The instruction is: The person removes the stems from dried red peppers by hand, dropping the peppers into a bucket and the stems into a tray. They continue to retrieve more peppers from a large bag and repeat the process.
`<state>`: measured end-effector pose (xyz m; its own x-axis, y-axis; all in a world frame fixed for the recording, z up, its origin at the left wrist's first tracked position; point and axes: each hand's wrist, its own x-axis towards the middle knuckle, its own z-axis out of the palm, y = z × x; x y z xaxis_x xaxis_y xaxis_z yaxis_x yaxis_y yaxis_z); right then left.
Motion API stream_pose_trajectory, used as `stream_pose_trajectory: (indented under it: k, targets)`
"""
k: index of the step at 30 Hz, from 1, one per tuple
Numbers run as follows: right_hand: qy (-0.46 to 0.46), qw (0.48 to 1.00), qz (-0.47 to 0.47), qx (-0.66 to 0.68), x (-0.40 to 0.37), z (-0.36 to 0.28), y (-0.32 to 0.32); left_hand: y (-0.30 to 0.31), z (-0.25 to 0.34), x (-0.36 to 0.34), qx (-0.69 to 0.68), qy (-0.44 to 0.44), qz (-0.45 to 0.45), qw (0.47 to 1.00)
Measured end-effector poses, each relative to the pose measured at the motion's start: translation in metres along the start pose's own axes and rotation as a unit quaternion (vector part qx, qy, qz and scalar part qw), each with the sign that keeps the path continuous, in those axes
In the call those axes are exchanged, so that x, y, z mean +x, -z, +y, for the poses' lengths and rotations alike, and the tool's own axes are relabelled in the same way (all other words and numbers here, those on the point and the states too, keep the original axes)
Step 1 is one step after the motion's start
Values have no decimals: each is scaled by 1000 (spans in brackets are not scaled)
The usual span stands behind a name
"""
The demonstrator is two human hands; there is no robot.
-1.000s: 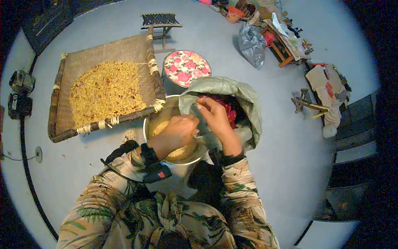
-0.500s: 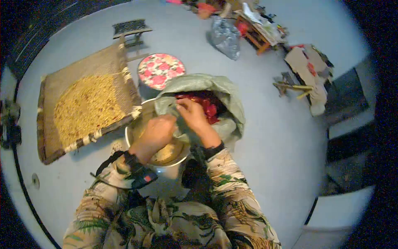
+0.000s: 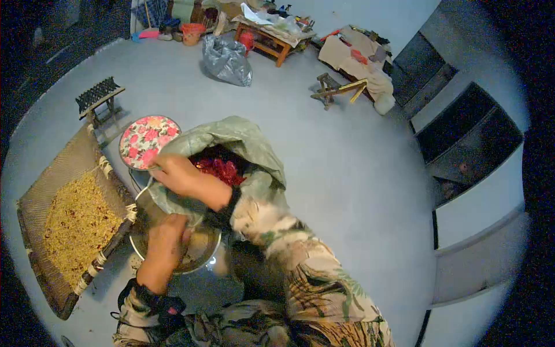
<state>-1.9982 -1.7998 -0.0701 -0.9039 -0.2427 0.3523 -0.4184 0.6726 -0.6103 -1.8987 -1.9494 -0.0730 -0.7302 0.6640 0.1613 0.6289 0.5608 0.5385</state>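
A pale green woven sack (image 3: 263, 151) stands with its mouth open, showing dark red, glossy pieces (image 3: 222, 170) that resemble dried chillies. My right hand (image 3: 180, 175) reaches across to the left side of that mouth, its fingers closed on the sack's edge. Lower down, my left hand (image 3: 166, 246) is over the white-rimmed basin (image 3: 217, 246), close to the sack's lower fold. Its fingers are curled, and what they hold, if anything, is hidden. Some pale material (image 3: 198, 254) shows inside the basin.
Left of the basin lies a woven tray (image 3: 55, 168) of yellow grain (image 3: 81, 222). A round floral-topped stool (image 3: 149, 141) stands behind it, near a folding stool (image 3: 99, 98). Farther back are a grey plastic bag (image 3: 226, 61), a low wooden table (image 3: 277, 40) and another small stool (image 3: 332, 89).
The view has turned right, so the surroundings sit farther left. My right hand has moved to the sack's left edge, and my left hand is now lower, nearer the basin's front.
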Motion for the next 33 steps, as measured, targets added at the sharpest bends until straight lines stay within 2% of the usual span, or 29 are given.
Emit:
stream_pose_trajectory:
  k: [1, 3, 4, 5, 6, 8, 9, 11, 14, 15, 18, 19, 22, 23, 26, 27, 29, 33]
  targets:
    - [18, 1000, -16, -16, 20, -1, 1, -1, -2, -4, -18, -39, 34, 998]
    - [112, 992, -10, -54, 66, 4, -9, 8, 6, -5, -90, -15, 4, 996]
    - [107, 990, -53, -71, 91, 9, -14, 11, 7, -5, -123, 8, -8, 992]
    - [107, 986, -96, -83, 117, 12, -20, 7, 0, 0, -57, -13, -64, 996]
    - [170, 966, -97, -166, 140, 22, -29, 10, -1, 1, -50, -3, -68, 996]
    - [186, 947, -118, -233, 174, 27, -46, 18, -2, 5, -35, 22, -75, 996]
    - [135, 954, -146, -222, 184, 22, -56, 22, -7, 5, -73, 15, -61, 995]
    - [123, 965, -159, -167, 188, 37, -86, 32, -15, 5, -147, -15, -29, 989]
    - [150, 927, -248, -237, 173, 71, -138, 4, -34, 12, -119, -43, -37, 991]
    - [167, 918, -272, -235, 168, 85, -152, 34, -24, 15, -104, -31, -47, 993]
    - [200, 887, -319, -268, 159, 101, -178, 20, -35, 25, -82, -99, -63, 990]
    - [208, 876, -328, -286, 157, 102, -184, 20, -36, 25, -74, -97, -50, 991]
    - [224, 793, -428, -370, 161, 94, -177, 28, -40, 28, -63, -102, -31, 992]
    - [236, 813, -372, -381, 156, 121, -193, 30, -44, 29, -68, -104, -35, 992]
    - [196, 815, -371, -400, 150, 135, -199, 30, -52, 34, -70, -103, -29, 992]
    - [183, 849, -324, -375, 146, 161, -216, 28, -53, 36, -69, -103, -24, 992]
    - [214, 858, -311, -348, 146, 181, -219, 27, -55, 39, -64, -95, -29, 993]
    - [200, 881, -307, -300, 150, 198, -221, 20, -61, 47, -76, -84, -48, 992]
